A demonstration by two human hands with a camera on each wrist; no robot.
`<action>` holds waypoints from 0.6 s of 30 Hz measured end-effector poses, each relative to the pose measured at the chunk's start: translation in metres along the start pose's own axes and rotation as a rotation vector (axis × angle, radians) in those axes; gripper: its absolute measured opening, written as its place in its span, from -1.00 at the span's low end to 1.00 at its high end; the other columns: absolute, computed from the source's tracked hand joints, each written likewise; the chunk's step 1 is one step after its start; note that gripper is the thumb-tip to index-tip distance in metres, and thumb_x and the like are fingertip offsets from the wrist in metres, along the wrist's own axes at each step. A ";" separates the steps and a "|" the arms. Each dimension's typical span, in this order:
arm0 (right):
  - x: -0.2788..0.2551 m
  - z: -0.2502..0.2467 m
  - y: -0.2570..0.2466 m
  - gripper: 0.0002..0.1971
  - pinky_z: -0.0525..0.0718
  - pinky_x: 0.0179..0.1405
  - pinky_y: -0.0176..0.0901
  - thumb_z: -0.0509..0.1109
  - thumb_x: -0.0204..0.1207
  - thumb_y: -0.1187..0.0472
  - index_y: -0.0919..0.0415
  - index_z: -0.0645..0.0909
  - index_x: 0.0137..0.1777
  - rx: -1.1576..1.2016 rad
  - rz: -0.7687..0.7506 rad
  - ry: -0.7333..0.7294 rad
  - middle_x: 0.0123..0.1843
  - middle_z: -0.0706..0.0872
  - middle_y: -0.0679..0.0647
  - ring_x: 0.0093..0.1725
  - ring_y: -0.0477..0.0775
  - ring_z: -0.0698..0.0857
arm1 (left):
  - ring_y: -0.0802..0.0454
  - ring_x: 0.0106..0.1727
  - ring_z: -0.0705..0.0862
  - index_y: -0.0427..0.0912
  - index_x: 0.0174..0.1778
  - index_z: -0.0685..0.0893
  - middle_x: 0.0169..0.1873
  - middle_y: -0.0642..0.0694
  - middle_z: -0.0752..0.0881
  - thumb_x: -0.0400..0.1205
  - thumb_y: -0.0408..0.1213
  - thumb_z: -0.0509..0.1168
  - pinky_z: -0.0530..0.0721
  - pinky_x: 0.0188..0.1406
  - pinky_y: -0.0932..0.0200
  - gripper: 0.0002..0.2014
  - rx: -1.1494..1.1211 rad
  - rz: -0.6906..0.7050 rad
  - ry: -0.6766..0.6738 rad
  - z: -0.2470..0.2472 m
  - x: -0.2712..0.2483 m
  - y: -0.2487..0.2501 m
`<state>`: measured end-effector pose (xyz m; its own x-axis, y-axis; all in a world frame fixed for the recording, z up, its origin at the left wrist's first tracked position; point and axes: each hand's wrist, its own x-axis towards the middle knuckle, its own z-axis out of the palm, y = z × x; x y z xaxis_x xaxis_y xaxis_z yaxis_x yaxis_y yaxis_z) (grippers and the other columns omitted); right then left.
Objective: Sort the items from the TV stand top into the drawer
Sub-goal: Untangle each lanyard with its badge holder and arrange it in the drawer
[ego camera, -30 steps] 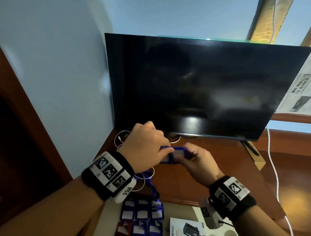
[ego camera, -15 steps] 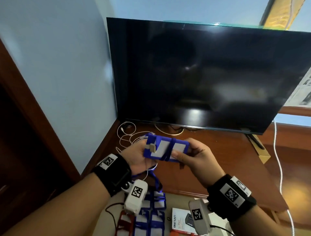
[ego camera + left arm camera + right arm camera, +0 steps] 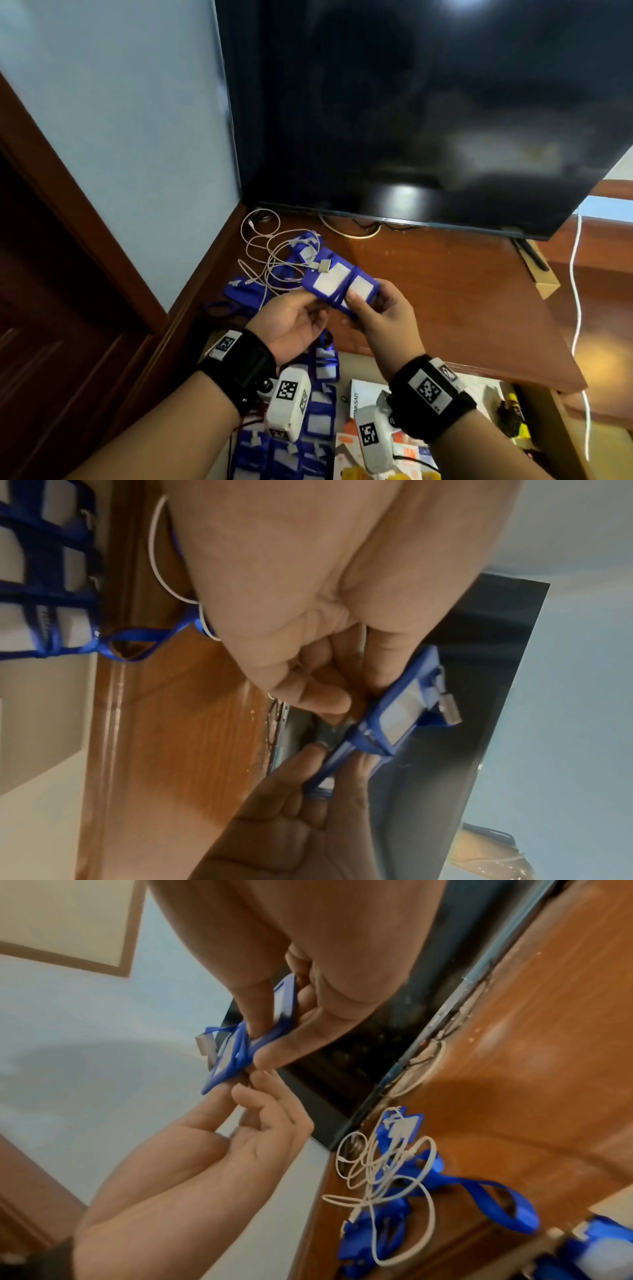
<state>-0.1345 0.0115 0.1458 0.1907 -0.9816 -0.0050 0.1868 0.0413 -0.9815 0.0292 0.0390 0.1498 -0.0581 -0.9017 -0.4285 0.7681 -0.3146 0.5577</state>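
Both hands hold a blue badge holder [image 3: 329, 281] with its lanyard wrapped round it and a metal clip at one end, above the wooden TV stand top [image 3: 445, 291]. My left hand [image 3: 308, 305], palm up, pinches its near left edge, seen close in the left wrist view [image 3: 335, 696]. My right hand [image 3: 359, 301] pinches the right half between thumb and fingers [image 3: 267, 1042]. Below the stand's front edge the open drawer [image 3: 346, 363] holds several blue badge holders [image 3: 318, 411] in rows.
A tangled white cable [image 3: 270, 253] and more blue lanyards [image 3: 239, 294] lie at the stand's left back corner, by the wall. The black TV [image 3: 411, 120] stands behind. Printed boxes [image 3: 363, 394] fill the drawer's right side. A small cardboard box [image 3: 544, 284] sits at the right.
The left hand has turned palm up under the badge holder. Both hands have brought it off the stand and nearer the front edge, and the view has tilted down onto the drawer.
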 end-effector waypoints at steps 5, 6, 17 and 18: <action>-0.012 -0.015 0.045 -0.78 0.84 -0.22 0.26 0.61 0.56 0.14 -0.04 0.65 0.09 -0.202 0.039 0.022 -0.08 0.86 0.17 -0.17 0.26 0.84 | -0.09 0.00 0.70 -0.34 0.35 0.72 0.13 -0.27 0.77 0.66 -0.29 0.18 0.58 -0.05 0.10 -0.59 0.015 -0.098 0.033 -0.041 -0.014 -0.017; -0.015 -0.018 0.055 -0.80 0.80 -0.27 0.33 0.62 0.52 0.03 -0.05 0.64 0.00 -0.261 0.062 0.017 -0.18 0.85 0.16 -0.28 0.24 0.80 | -0.09 0.02 0.70 -0.35 0.38 0.70 0.15 -0.27 0.76 0.68 -0.30 0.14 0.57 -0.05 0.09 -0.58 0.020 -0.095 0.024 -0.046 -0.016 -0.021; -0.044 -0.049 0.117 -0.65 0.67 -0.01 -0.08 0.38 0.64 -0.17 0.11 0.77 0.06 -1.294 0.341 -0.572 0.05 0.83 0.10 0.08 0.17 0.77 | 0.11 -0.38 0.70 -0.22 -0.16 0.83 -0.36 -0.06 0.83 0.61 -0.10 0.53 0.71 -0.21 0.07 -0.77 1.464 -0.224 0.134 -0.139 0.015 -0.084; -0.046 -0.053 0.119 -0.65 0.68 0.06 -0.08 0.38 0.63 -0.17 0.08 0.76 0.14 -1.309 0.369 -0.590 0.13 0.81 0.10 0.15 0.18 0.76 | 0.12 -0.36 0.72 -0.20 -0.16 0.84 -0.32 -0.03 0.84 0.59 -0.06 0.54 0.70 -0.22 0.12 -0.75 1.581 -0.287 0.114 -0.142 0.018 -0.089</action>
<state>-0.1719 0.0518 0.0195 0.4473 -0.7245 -0.5244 -0.8776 -0.2422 -0.4138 0.0507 0.0931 -0.0080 0.0236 -0.7593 -0.6503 -0.6586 -0.5012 0.5613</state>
